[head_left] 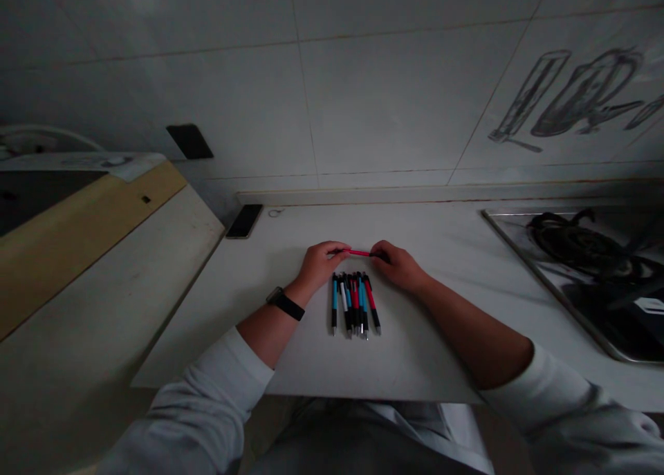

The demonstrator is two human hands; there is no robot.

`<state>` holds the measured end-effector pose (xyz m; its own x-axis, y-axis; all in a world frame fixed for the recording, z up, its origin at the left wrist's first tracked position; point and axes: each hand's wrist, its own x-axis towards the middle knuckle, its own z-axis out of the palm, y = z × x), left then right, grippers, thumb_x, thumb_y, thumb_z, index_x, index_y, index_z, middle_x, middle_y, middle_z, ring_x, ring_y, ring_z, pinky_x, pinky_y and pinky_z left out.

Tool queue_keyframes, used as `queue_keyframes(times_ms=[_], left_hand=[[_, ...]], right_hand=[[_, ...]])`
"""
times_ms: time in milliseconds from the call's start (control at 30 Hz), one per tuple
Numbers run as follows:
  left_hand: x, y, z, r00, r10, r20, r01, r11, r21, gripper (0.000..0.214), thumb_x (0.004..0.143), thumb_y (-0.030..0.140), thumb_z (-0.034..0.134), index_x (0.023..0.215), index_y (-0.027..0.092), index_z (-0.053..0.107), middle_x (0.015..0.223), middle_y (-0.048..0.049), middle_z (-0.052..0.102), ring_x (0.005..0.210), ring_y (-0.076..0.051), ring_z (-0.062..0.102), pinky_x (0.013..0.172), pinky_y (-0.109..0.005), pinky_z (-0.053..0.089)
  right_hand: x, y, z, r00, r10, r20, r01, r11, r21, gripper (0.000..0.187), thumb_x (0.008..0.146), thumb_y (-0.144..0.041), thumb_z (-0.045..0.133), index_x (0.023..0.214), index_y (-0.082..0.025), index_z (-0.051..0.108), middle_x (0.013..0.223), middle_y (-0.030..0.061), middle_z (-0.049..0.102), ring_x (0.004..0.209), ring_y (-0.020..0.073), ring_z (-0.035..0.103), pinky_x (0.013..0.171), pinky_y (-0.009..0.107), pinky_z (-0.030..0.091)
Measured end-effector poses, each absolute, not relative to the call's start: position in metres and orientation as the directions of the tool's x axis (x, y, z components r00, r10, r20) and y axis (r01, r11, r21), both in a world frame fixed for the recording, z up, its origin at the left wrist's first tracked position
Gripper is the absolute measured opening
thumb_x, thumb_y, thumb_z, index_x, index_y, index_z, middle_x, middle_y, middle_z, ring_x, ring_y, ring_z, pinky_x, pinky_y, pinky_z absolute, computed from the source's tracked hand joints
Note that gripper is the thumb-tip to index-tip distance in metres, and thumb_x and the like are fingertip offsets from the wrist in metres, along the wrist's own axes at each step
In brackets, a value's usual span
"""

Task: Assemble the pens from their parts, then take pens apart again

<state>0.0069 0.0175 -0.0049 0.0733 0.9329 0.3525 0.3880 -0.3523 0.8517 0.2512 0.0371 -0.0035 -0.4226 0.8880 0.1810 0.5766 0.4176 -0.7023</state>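
Red pen held level above the white countertop, lying crosswise between both hands, toward the far side of the counter's middle; left hand pinches its left end with fingertips closed on it; right hand grips the dark right end, fingers curled shut around it; whether the pen is being pulled apart cannot be told.

Directly below the held pen, on the counter: a row of pens laid side by side, touching, lengthwise toward the person; barrels blue, white, red and black with dark grips, tips pointing toward the near edge; row sits between the two wrists, just beside both hands.

Left wrist carries a black wristband; both forearms bare, light sleeves pushed up.

Farther out: a dark phone lies flat at the far left corner of the counter, well apart from the pens; a small ring just beside it; gas hob set into the counter at right, black burner grate on it; tiled wall behind, with a sketched kitchenware decal at upper right; nothing lies between hands and pen row.
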Motion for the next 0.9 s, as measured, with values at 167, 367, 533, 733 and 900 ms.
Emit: queue_keyframes(times_ms=[167, 367, 533, 733, 900], left_hand=[[0.0081, 0.0164, -0.0036, 0.08, 0.936, 0.344, 0.384, -0.347, 0.855, 0.014, 0.087, 0.028, 0.073, 0.097, 0.021, 0.079, 0.101, -0.006, 0.08, 0.096, -0.021, 0.073, 0.094, -0.036, 0.056], [0.0091, 0.0177, -0.0068, 0.101, 0.941, 0.323, 0.387, -0.336, 0.859, 0.016, 0.088, 0.032, 0.073, 0.1, 0.022, 0.079, 0.102, -0.0056, 0.08, 0.096, -0.021, 0.074, 0.094, -0.036, 0.056], [0.0088, 0.0182, -0.0079, 0.113, 0.94, 0.323, 0.382, -0.341, 0.859, 0.017, 0.088, 0.033, 0.073, 0.1, 0.022, 0.079, 0.101, -0.0055, 0.079, 0.095, -0.02, 0.073, 0.094, -0.036, 0.056], [0.0065, 0.0202, -0.0081, 0.063, 0.941, 0.332, 0.365, -0.331, 0.87, 0.018, 0.088, 0.034, 0.071, 0.097, 0.02, 0.075, 0.097, -0.0049, 0.077, 0.091, -0.019, 0.071, 0.09, -0.033, 0.054], [0.0032, 0.0227, -0.0076, 0.019, 0.955, 0.295, 0.306, -0.287, 0.908, 0.02, 0.087, 0.036, 0.07, 0.095, 0.018, 0.072, 0.089, -0.0041, 0.074, 0.083, -0.017, 0.068, 0.08, -0.029, 0.053]], right_hand=[[0.2508, 0.0369, -0.0033, -0.457, 0.87, 0.185, 0.578, 0.449, -0.681, 0.027, 0.099, -0.04, 0.047, 0.099, -0.022, 0.067, 0.085, 0.0038, 0.07, 0.076, 0.0178, 0.061, 0.073, 0.03, 0.044], [0.2491, 0.0361, -0.0044, -0.428, 0.876, 0.221, 0.571, 0.452, -0.685, 0.022, 0.092, -0.037, 0.06, 0.108, -0.023, 0.066, 0.093, 0.0048, 0.072, 0.079, 0.0187, 0.062, 0.073, 0.03, 0.046], [0.2476, 0.0342, -0.0015, -0.463, 0.857, 0.226, 0.606, 0.492, -0.625, 0.019, 0.095, -0.033, 0.054, 0.098, -0.022, 0.069, 0.087, 0.0046, 0.071, 0.076, 0.0183, 0.061, 0.072, 0.03, 0.044], [0.2493, 0.0338, -0.0003, -0.386, 0.882, 0.272, 0.591, 0.463, -0.661, 0.016, 0.092, -0.033, 0.057, 0.098, -0.023, 0.068, 0.089, 0.0039, 0.072, 0.075, 0.0177, 0.061, 0.072, 0.03, 0.045], [0.2515, 0.036, -0.0001, -0.357, 0.89, 0.282, 0.598, 0.45, -0.663, 0.017, 0.092, -0.03, 0.055, 0.097, -0.024, 0.07, 0.091, 0.0041, 0.073, 0.08, 0.0187, 0.064, 0.076, 0.031, 0.046]])
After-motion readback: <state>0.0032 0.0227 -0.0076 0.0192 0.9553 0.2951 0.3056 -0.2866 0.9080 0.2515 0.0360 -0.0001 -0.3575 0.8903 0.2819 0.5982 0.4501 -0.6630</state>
